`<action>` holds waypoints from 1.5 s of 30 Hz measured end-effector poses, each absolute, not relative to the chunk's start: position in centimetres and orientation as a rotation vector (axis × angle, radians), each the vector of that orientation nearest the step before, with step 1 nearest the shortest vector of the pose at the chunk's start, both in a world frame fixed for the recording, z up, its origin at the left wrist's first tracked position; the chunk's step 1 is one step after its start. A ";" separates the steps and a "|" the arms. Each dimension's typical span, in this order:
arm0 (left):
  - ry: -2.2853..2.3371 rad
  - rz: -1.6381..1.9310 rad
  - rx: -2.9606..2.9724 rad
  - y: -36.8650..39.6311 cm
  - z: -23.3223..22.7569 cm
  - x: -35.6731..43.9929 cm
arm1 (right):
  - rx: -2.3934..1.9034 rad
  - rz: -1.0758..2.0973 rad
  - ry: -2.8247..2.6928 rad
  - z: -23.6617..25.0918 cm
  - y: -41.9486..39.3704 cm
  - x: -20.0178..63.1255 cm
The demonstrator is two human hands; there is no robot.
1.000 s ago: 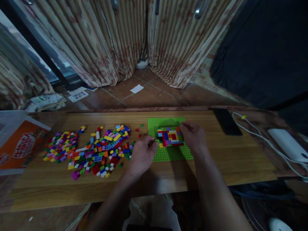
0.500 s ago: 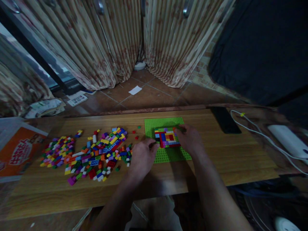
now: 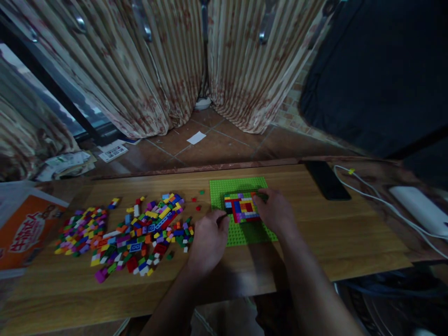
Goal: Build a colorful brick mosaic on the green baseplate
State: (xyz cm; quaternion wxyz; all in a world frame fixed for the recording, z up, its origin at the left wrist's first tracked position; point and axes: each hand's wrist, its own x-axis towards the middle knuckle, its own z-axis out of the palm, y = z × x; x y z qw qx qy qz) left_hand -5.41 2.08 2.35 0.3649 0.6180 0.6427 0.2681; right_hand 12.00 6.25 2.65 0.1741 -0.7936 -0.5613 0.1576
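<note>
A colourful building-brick model (image 3: 248, 208), made of rings of red, blue, yellow, orange and white bricks, sits on a green baseplate (image 3: 241, 238). My left hand (image 3: 210, 235) is at its left edge, thumb and forefinger pinched together near a dark spot. What lies between those fingertips is too small and dim to make out. My right hand (image 3: 276, 210) holds the model's right side, its fingers curled at the upper right corner. The fingers partly cover that edge.
Loose bricks (image 3: 140, 233) lie in a wide spread left of the baseplate, beside a denser brick pile (image 3: 84, 228). An orange and white box (image 3: 28, 228) stands far left. To the right are a black phone (image 3: 327, 179), a white cable (image 3: 381, 196) and a white device (image 3: 418, 210).
The camera has tilted slightly, so the whole scene sits lower. Both hands keep nearly the same place at the model, with the left fingers still pinched at its left edge.
</note>
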 end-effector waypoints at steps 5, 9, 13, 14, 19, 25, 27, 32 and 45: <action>1.698 0.744 1.574 2.1 1.7 -5.1 | -2.243 0.445 -1.598 2.7 6.2 11.9; 1.671 0.819 1.533 2.1 1.3 -5.1 | -2.233 0.447 -1.595 2.5 6.2 11.9; 1.664 0.819 1.481 2.3 1.0 -5.1 | -2.229 0.475 -1.604 2.4 6.0 11.8; 1.663 0.819 1.468 2.4 1.0 -5.1 | -2.233 0.486 -1.620 2.4 6.0 11.6; 1.672 0.833 1.401 2.5 0.5 -5.0 | -2.259 0.536 -1.724 2.9 5.2 10.4; 1.631 0.837 1.355 2.7 0.0 -5.0 | -2.282 0.535 -1.755 2.8 4.8 9.5; 1.639 0.840 1.376 2.8 -0.1 -4.9 | -2.285 0.541 -1.761 2.8 4.8 9.5; 1.593 0.808 1.377 2.7 0.0 -5.0 | -2.241 0.531 -1.791 2.9 4.4 9.5; 1.604 0.731 1.429 2.5 1.6 -5.1 | -2.007 0.562 -1.592 1.8 6.1 13.2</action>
